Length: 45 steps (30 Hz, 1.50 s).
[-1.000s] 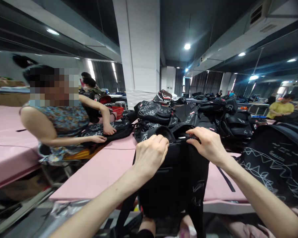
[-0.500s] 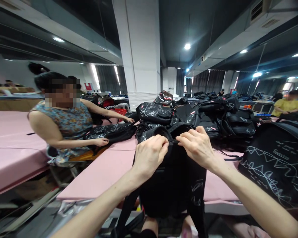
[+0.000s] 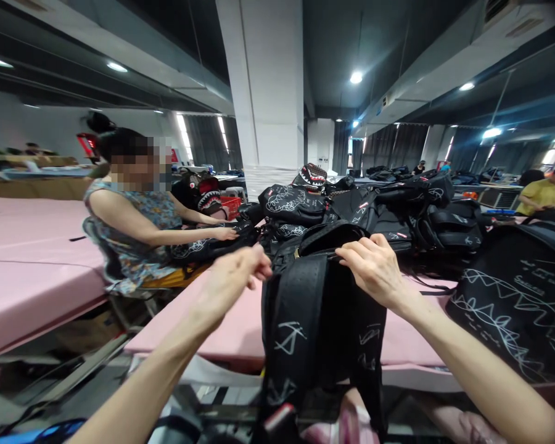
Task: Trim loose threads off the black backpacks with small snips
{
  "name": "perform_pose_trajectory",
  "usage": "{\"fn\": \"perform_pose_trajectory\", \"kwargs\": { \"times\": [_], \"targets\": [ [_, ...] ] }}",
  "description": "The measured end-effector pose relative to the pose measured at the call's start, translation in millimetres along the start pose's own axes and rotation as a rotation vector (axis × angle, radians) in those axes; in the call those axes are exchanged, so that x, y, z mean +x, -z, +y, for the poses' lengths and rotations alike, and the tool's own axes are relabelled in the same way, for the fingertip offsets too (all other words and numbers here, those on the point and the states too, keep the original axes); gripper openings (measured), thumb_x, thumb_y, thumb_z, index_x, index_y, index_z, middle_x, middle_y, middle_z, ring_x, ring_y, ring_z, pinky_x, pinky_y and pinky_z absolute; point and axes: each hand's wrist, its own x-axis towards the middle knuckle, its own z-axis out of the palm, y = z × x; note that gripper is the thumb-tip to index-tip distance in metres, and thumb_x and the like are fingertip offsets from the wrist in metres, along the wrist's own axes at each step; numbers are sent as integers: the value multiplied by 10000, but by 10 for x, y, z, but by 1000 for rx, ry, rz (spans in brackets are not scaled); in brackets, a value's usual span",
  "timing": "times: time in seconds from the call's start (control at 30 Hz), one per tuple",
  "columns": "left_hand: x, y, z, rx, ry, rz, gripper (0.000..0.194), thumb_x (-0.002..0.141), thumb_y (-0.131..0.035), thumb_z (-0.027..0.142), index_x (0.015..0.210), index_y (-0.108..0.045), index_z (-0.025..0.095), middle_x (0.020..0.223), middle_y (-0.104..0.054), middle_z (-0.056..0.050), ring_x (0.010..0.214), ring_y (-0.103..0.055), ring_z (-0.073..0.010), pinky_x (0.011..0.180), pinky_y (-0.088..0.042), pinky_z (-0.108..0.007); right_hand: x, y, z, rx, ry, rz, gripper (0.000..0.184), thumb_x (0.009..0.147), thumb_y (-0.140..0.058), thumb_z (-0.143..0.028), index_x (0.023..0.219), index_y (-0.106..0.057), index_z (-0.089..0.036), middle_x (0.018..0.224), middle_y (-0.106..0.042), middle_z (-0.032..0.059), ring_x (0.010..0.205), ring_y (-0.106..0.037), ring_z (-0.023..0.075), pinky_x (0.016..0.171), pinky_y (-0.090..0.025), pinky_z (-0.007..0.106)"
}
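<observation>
A black backpack [image 3: 314, 327] with white scribble print stands upright against the near edge of a pink table [image 3: 240, 327]. My right hand [image 3: 374, 268] grips its top rim, fingers curled over the edge. My left hand [image 3: 235, 277] hovers just left of the bag's top, fingers loosely pinched and blurred, and I cannot make out anything in them. The bag's shoulder straps hang down its front toward me.
A pile of black printed backpacks [image 3: 365, 216] covers the table behind. Another large backpack [image 3: 518, 302] sits at right. A seated person [image 3: 139, 228] at left handles a bag. A white pillar [image 3: 268, 98] stands behind; another person in yellow [image 3: 543, 194] is far right.
My left hand has come off the bag's top and moved left. The backpack has turned, showing its straps. The seated person reached further right. My view shifted rightward.
</observation>
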Motion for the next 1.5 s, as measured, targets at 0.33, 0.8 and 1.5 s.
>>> {"fn": "perform_pose_trajectory", "kwargs": {
  "times": [0.33,0.8,1.5],
  "targets": [
    [-207,-642,-510,-427,186,-312,371,673,-691,257,1022,-624,148,957,-686,-57,889,-619,-210,772,-484,-292,-774,176,175,573,-746,287,303,801,-601,-327,1075,-575,-200,935,-616,47,748,-559,167,642,-436,285],
    [-396,-313,-563,-151,324,-403,418,603,-748,361,945,-664,136,884,-706,-62,863,-631,-257,741,-495,-316,-1068,-217,-473,990,-864,-11,214,752,-606,-345,693,-597,-140,620,-560,-4,598,-503,140,576,-402,233],
    [-454,-390,483,-490,30,-317,326,716,-648,292,993,-644,120,923,-694,-87,708,-670,-225,592,-550,-301,-525,638,-136,1288,-762,442,293,730,-673,-452,678,-537,-198,547,-432,-54,475,-427,88,439,-403,204]
  ]
}}
